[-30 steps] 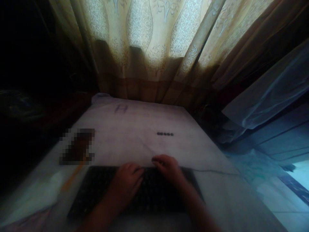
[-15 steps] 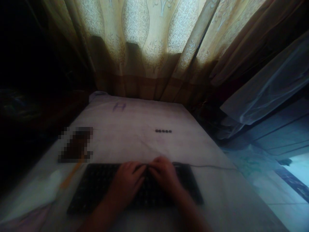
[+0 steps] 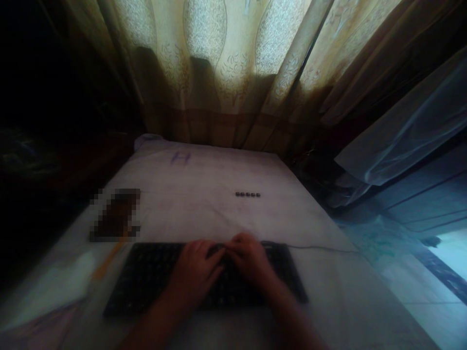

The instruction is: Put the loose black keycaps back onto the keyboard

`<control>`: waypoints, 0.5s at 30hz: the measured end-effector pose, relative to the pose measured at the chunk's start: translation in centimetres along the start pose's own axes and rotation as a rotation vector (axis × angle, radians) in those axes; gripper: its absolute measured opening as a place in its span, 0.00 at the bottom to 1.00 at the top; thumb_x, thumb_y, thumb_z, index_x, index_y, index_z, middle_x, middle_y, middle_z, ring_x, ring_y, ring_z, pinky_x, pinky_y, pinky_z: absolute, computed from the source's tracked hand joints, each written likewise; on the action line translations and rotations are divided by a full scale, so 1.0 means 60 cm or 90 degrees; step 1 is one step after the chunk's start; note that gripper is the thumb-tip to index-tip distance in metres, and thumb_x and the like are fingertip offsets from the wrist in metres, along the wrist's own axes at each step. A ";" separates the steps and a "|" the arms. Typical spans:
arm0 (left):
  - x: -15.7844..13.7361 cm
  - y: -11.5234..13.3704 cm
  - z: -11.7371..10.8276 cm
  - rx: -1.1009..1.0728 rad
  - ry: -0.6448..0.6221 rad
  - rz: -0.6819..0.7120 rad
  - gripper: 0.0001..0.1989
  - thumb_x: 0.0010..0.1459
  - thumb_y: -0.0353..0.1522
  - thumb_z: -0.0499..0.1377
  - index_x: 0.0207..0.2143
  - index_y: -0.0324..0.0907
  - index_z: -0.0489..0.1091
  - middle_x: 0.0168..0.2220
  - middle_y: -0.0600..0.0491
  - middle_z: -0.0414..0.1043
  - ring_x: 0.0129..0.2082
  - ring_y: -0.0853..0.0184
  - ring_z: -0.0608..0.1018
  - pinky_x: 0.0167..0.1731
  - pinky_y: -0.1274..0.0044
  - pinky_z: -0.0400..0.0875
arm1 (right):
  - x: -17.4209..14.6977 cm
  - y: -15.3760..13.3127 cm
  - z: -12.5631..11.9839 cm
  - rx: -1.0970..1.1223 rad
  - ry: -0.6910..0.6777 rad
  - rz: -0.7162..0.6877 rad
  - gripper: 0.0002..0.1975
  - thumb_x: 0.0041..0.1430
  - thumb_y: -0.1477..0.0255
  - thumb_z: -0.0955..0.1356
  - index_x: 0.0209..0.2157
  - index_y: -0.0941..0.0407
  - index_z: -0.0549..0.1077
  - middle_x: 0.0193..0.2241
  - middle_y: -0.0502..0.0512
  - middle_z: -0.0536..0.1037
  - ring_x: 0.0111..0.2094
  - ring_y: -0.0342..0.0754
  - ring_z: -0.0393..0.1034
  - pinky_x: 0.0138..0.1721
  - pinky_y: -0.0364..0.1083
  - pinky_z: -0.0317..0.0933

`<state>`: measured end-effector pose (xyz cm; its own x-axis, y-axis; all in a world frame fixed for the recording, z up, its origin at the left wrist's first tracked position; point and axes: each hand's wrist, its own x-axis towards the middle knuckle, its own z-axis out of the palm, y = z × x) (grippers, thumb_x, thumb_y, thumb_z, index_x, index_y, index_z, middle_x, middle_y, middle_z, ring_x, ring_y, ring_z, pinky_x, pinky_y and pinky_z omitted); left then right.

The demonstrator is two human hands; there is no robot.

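Note:
A black keyboard (image 3: 146, 277) lies across the near part of the cloth-covered surface. Over its far edge, left of the middle, my left hand (image 3: 199, 262) is closed, with fingers bent on the keyboard and the thumb pointing inward. My right hand (image 3: 250, 257) is closed too, its fingertips meeting those of the left at the upper key rows. Whatever sits between the fingertips is too dark and blurred to make out. Beyond the hands, several small black keycap-like pieces (image 3: 248, 194) stand in a short row on the cloth.
A pixelated dark item (image 3: 116, 214) lies at the left, an orange strip (image 3: 111, 257) beside it. A pale sheet (image 3: 58, 287) is at the near left. The keyboard's cable (image 3: 321, 248) runs right. Patterned curtains (image 3: 233, 78) hang behind the pale cloth (image 3: 204, 170).
The view has shifted slightly, so the surface sits a little higher in the picture. Both hands stay together at the keyboard's far edge, with only slight finger movement.

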<state>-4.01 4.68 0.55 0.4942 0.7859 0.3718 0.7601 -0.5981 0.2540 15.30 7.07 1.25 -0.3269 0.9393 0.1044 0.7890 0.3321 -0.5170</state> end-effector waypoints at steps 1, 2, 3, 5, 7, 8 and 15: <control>0.000 0.000 0.000 0.000 -0.002 0.002 0.16 0.58 0.31 0.61 0.50 0.46 0.73 0.47 0.47 0.72 0.45 0.55 0.73 0.45 0.60 0.71 | 0.000 0.001 0.000 0.006 0.002 -0.001 0.10 0.59 0.77 0.69 0.38 0.52 0.82 0.32 0.53 0.77 0.36 0.47 0.70 0.40 0.45 0.62; 0.001 0.001 0.000 0.001 -0.002 0.004 0.16 0.58 0.31 0.61 0.50 0.46 0.72 0.47 0.47 0.72 0.45 0.55 0.73 0.45 0.60 0.71 | 0.001 0.002 0.001 0.013 0.004 -0.001 0.10 0.59 0.77 0.69 0.37 0.52 0.82 0.32 0.53 0.77 0.36 0.47 0.70 0.40 0.45 0.62; 0.001 0.001 0.000 0.004 -0.001 0.006 0.16 0.58 0.31 0.61 0.50 0.46 0.72 0.47 0.47 0.72 0.45 0.55 0.73 0.45 0.60 0.70 | 0.001 0.002 0.001 0.018 0.005 -0.001 0.10 0.59 0.77 0.69 0.37 0.52 0.82 0.32 0.53 0.77 0.36 0.47 0.70 0.40 0.45 0.63; 0.000 0.000 0.000 0.010 0.002 0.011 0.16 0.59 0.31 0.60 0.50 0.46 0.72 0.47 0.47 0.72 0.46 0.55 0.73 0.46 0.60 0.70 | 0.002 0.003 0.002 0.025 0.002 0.002 0.09 0.58 0.78 0.69 0.37 0.52 0.82 0.31 0.53 0.77 0.35 0.47 0.70 0.39 0.45 0.63; 0.000 0.000 0.000 0.012 0.003 0.013 0.16 0.59 0.30 0.60 0.51 0.46 0.72 0.48 0.46 0.72 0.45 0.55 0.73 0.46 0.59 0.70 | 0.004 0.002 0.001 0.026 -0.003 0.010 0.09 0.58 0.78 0.69 0.36 0.53 0.82 0.32 0.53 0.77 0.35 0.47 0.70 0.39 0.45 0.63; -0.001 -0.001 0.000 0.012 0.002 0.014 0.16 0.59 0.31 0.60 0.51 0.46 0.72 0.48 0.46 0.72 0.45 0.55 0.73 0.45 0.59 0.70 | 0.005 0.002 0.000 0.025 -0.007 0.015 0.09 0.58 0.77 0.69 0.36 0.53 0.82 0.32 0.53 0.77 0.35 0.47 0.71 0.40 0.45 0.63; 0.002 0.001 0.001 0.010 -0.007 0.015 0.16 0.60 0.31 0.60 0.50 0.46 0.72 0.47 0.46 0.72 0.46 0.55 0.73 0.45 0.60 0.69 | 0.008 0.001 -0.004 0.015 -0.027 0.022 0.09 0.59 0.76 0.69 0.36 0.51 0.83 0.32 0.53 0.78 0.35 0.46 0.70 0.41 0.45 0.63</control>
<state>-3.88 4.71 0.57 0.5163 0.7735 0.3676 0.7549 -0.6137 0.2313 15.31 7.57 1.50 -0.3211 0.9457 0.0506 0.7881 0.2964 -0.5395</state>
